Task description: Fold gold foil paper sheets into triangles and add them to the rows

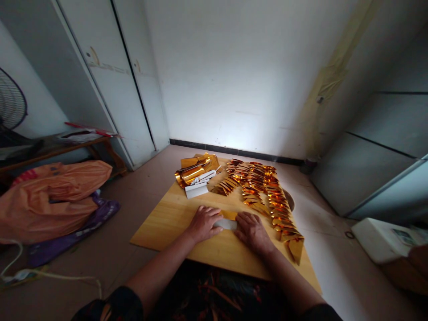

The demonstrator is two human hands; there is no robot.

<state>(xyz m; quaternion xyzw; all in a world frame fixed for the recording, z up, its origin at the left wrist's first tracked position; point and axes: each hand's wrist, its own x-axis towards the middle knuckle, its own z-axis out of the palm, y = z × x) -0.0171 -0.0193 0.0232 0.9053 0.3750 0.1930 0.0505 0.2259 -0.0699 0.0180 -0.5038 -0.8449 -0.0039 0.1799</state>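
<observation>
Between my two hands lies a sheet of gold foil paper (229, 215), folded so that a pale strip shows along its near side. My left hand (204, 224) grips the sheet's left end, thumb on the pale strip and fingers at the far edge. At the right end my right hand (253, 231) is closed over the paper, its fingers curled and the thumb mostly hidden. Just beyond, a white folded paper (196, 190) rests in front of rolled gold foil sheets (197, 171). Rows of folded gold foil pieces (279, 205) stand to the right.
The wooden board (160, 227) carries all the foil. Left on the floor is an orange bag (53, 196) over a purple one, with a pale cable (63, 276) nearby. A white box (381, 240) sits at right; cabinets (110, 80) and a wall enclose the space.
</observation>
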